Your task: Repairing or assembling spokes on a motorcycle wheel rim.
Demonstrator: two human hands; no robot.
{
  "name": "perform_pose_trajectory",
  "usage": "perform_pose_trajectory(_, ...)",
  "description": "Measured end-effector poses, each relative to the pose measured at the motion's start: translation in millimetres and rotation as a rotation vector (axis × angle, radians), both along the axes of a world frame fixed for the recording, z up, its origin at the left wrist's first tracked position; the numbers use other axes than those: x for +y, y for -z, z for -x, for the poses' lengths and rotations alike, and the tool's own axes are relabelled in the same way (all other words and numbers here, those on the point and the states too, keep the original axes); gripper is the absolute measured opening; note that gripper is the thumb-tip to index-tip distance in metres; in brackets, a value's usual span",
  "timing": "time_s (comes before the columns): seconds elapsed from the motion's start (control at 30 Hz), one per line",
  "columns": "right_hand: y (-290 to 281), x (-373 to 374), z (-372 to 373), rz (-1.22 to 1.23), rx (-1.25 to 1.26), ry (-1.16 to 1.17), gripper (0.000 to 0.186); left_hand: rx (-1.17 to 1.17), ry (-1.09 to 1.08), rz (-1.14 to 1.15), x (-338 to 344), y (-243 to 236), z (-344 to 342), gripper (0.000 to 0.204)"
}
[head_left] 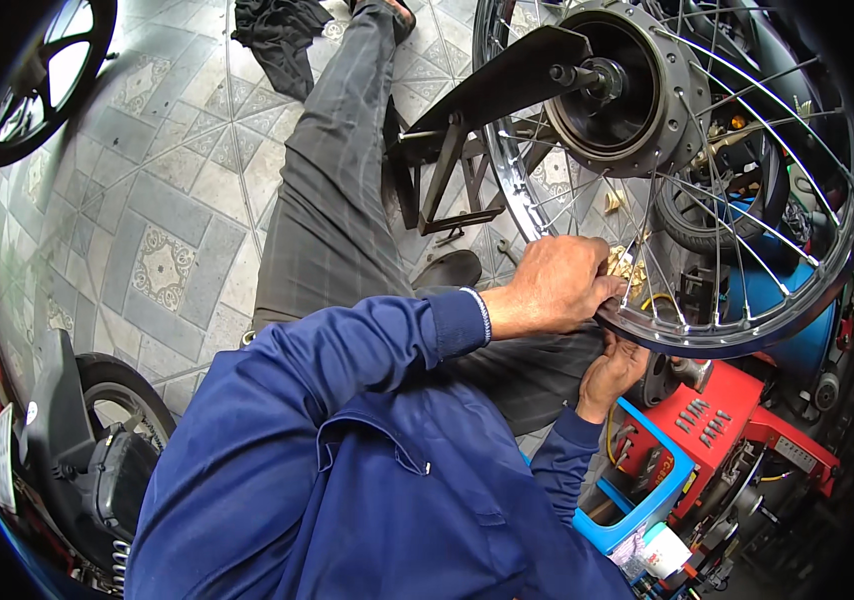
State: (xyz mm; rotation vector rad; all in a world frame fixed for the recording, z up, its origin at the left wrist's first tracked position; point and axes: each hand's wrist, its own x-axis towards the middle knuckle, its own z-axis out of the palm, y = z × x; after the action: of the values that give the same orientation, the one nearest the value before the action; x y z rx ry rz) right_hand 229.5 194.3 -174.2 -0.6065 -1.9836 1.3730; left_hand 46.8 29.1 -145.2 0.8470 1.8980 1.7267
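Observation:
A spoked wheel (755, 330) with a dark rim and a large drum hub (682, 110) rests on a black metal stand (492, 85). My left hand (552, 285) is closed at the inner side of the rim, its thumb and fingertips pinched next to the rim end of a wire spoke (655, 215). Whatever lies in that pinch is too small to make out. Just below, my right hand (612, 372) reaches up against the outer side of the rim with curled fingers. The rim hides its fingertips and anything between them.
A red machine (702, 430) and a blue plastic stool (682, 460) with a white cup (665, 550) stand at the lower right. Tools (507, 250) lie on the tiles beneath the stand. Black cloth (279, 45) lies at the top. Motorcycle parts (107, 450) line the left.

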Motion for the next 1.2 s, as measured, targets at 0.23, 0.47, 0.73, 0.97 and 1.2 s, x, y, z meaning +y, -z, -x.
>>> perform_pose_trajectory(0.23,1.2,3.0,-2.1,-0.044,-0.097,0.046,0.048,-0.024,0.004,-0.045,-2.5,-0.9,5.1,0.027)
perform_pose_trajectory(0.47,0.1,0.1,-6.5,-0.130,-0.126,0.007,0.047,-0.048,0.043,-0.200,-0.8,5.7,4.9,0.030)
perform_pose_trajectory(0.73,-5.7,-5.3,-5.6,-0.123,-0.158,-0.002,0.051,-0.045,0.047,-0.216,-3.9,3.1,6.0,0.026)
perform_pose_trajectory(0.97,-8.5,-8.7,-5.7,-0.149,-0.208,0.013,0.053,-0.017,0.020,-0.040,-3.6,-0.3,4.2,0.023)
perform_pose_trajectory(1.2,-9.9,-15.2,-2.8,-0.141,-0.172,-0.020,0.049,0.073,-0.035,-0.103,-7.1,-4.1,1.6,0.024)
